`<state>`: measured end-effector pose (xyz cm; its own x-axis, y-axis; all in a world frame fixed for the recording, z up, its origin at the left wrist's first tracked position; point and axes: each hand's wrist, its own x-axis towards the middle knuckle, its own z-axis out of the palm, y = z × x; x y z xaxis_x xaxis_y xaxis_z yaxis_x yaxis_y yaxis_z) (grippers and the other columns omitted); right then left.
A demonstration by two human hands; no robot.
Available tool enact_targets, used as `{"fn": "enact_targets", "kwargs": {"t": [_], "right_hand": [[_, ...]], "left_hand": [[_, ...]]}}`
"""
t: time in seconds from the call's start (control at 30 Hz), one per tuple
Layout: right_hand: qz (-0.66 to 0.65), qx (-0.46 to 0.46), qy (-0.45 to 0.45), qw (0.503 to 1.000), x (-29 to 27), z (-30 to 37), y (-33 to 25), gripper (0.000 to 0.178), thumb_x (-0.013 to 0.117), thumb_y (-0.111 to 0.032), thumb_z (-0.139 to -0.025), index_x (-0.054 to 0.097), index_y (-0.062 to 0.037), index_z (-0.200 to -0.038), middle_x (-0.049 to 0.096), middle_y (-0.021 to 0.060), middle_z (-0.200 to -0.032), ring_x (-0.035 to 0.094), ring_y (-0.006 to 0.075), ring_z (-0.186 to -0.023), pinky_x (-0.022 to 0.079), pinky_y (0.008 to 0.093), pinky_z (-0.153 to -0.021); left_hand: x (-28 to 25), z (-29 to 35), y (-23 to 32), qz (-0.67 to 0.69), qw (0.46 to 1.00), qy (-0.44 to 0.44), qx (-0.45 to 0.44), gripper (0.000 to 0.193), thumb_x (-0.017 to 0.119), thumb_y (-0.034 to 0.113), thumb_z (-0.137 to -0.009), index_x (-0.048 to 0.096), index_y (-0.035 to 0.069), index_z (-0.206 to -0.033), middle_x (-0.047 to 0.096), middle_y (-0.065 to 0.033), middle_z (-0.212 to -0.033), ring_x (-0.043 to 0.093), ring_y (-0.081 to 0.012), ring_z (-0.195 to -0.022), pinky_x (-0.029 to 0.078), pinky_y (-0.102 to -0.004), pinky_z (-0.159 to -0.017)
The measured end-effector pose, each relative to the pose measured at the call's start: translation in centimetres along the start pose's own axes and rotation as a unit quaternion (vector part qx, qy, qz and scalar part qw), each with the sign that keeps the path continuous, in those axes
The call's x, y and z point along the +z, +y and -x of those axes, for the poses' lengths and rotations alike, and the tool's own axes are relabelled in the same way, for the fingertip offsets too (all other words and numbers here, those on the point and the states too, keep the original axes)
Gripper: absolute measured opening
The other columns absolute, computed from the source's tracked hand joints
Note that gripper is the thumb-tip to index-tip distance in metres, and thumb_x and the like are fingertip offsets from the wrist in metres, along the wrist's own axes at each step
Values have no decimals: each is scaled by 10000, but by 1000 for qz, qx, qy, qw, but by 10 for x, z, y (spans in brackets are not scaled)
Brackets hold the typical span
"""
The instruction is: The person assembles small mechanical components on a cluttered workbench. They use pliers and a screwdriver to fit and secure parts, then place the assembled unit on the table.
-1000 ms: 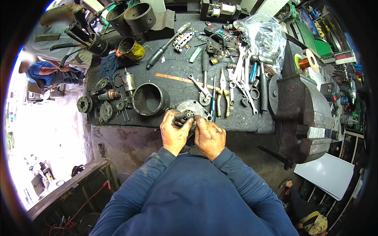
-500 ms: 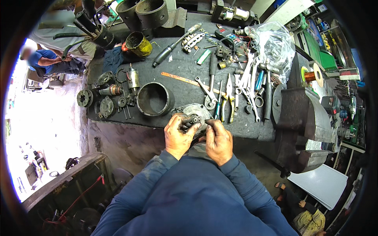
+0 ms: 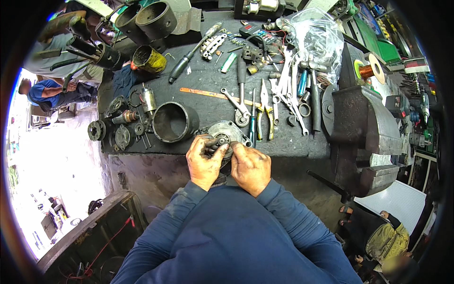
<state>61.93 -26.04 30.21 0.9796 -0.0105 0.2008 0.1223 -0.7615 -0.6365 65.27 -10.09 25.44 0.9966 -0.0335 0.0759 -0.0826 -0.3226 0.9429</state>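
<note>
Our left hand [image 3: 204,162] grips a small round metal piece [image 3: 221,141] between curled fingers. Our right hand [image 3: 251,166] meets it from the other side, fingertips drawn together; whether they pinch anything, we cannot tell. Just beyond both hands lies a round metal housing [image 3: 231,128]; how the piece sits against it is hidden. We judge the work partway along: left of our hands, an open metal cylinder [image 3: 192,122] and a copper-wound rotor [image 3: 126,116] lie apart, not yet joined to the housing. Our dark, scuffed bench [image 3: 295,147] carries pliers [image 3: 266,111] and wrenches [image 3: 297,106] ahead to the right. Farther right stands a heavy vise [image 3: 366,123]; people sit far left [image 3: 49,90] and behind right [image 3: 388,240].
</note>
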Motion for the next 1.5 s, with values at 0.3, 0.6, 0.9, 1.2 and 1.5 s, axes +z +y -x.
{"fn": "enact_targets", "kwargs": {"t": [0.3, 0.6, 0.9, 1.2, 1.5], "right_hand": [[38, -60, -13, 997, 3, -2, 8, 169, 701, -88, -883, 681, -97, -1051, 739, 87, -802, 741, 298, -703, 583, 433, -592], [-85, 93, -79, 989, 3, -7, 9, 153, 616, -74, -1013, 705, -60, -1137, 749, 224, -905, 729, 458, -842, 572, 511, -706], [-59, 5, -55, 997, 2, -8, 17, 157, 587, -83, -1045, 695, -56, -1155, 710, 159, -716, 739, 268, -575, 560, 428, -594], [-44, 34, -31, 998, 8, 2, 8, 173, 653, -63, -972, 698, -70, -1139, 726, 203, -791, 720, 431, -724, 560, 500, -624], [-49, 24, 5, 998, 23, 17, 7, 191, 661, -63, -983, 682, -42, -1171, 726, 209, -842, 729, 411, -756, 577, 488, -663]], "left_hand": [[-1, 2, -6, 10, 1000, 3, -11, 239, 852, -38, -870, 676, -33, -1032, 669, -59, -1097, 674, -115, -946, 570, -270, -811], [3, -1, 1, 8, 999, 37, 14, 275, 912, 84, -793, 700, -2, -945, 711, -136, -975, 706, -288, -845, 573, -377, -766], [-11, -4, 12, -31, 999, -10, 30, 259, 873, 51, -850, 755, -38, -1062, 745, -138, -1114, 734, -202, -975, 595, -323, -831], [-23, -11, 13, -11, 996, -79, 29, 274, 809, 49, -896, 771, -49, -1149, 767, -163, -1139, 728, -274, -1088, 560, -373, -978], [-24, -13, 10, 14, 995, -102, 16, 313, 823, 62, -880, 764, -24, -1175, 761, -178, -1185, 737, -303, -1104, 572, -380, -969]]}}
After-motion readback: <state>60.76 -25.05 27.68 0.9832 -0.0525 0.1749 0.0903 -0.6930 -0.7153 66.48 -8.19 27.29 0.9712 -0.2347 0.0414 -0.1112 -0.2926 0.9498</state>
